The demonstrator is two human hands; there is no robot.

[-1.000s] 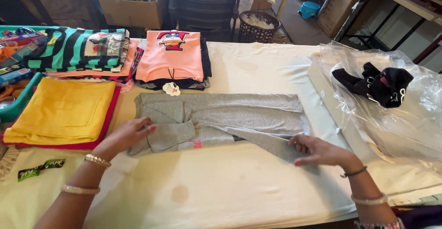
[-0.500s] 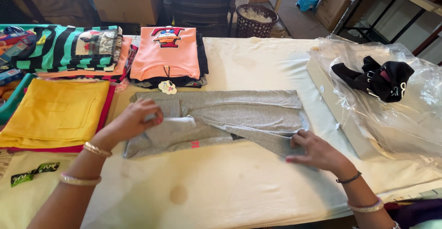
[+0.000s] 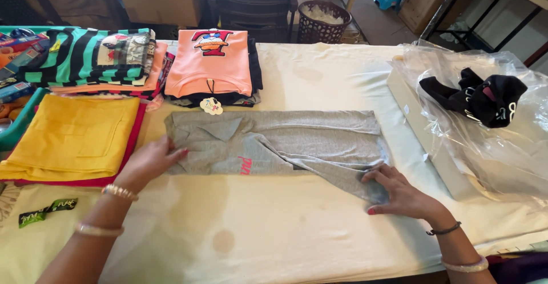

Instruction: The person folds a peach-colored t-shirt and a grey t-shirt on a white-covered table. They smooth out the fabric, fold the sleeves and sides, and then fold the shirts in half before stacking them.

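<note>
One grey garment [image 3: 285, 144], two hands flat

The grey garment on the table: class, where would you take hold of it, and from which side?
Probably the loose lower-right corner of the grey garment, coming from the near table edge. That flap lies free toward the edge, under the right hand, so fingers could slide beneath it. The collar end lies flat and bunched under the left hand, so there is less to pinch.

A grey shirt [image 3: 285, 144] lies folded lengthwise and flat, its ends under the fingertips of both hands.
</note>
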